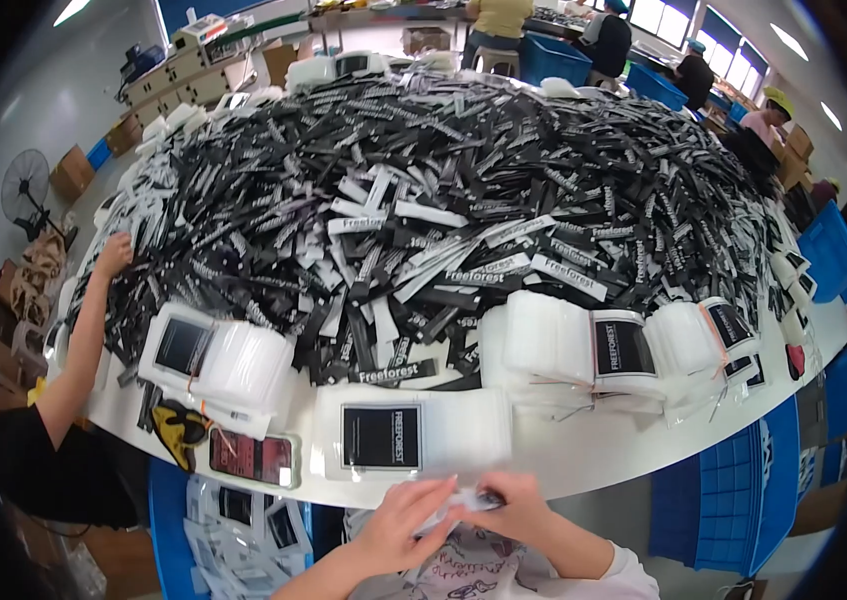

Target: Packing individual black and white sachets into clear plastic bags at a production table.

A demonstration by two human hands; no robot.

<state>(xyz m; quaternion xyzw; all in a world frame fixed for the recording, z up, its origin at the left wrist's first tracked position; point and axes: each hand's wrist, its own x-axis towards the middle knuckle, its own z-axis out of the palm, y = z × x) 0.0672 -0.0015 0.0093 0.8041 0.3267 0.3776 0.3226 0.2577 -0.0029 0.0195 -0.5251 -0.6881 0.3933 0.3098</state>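
Note:
At the table's near edge, my left hand (405, 527) and my right hand (518, 510) are close together in front of my body. Both are closed around a small white-and-black packet (463, 500), its shape partly hidden by the fingers and blurred. Just beyond them lies a flat stack of clear plastic bags (463, 425) with a black printed panel. A huge heap of narrow black-and-white stick packets (463, 190) covers most of the table.
More bag stacks (553, 340) stand right and left (258, 360). A phone (255, 458) and yellow-black scissors (179, 430) lie near left. Another person's hand (115, 255) reaches into the heap. Blue bins (728, 495) flank the table; a bin below left holds bags (243, 525).

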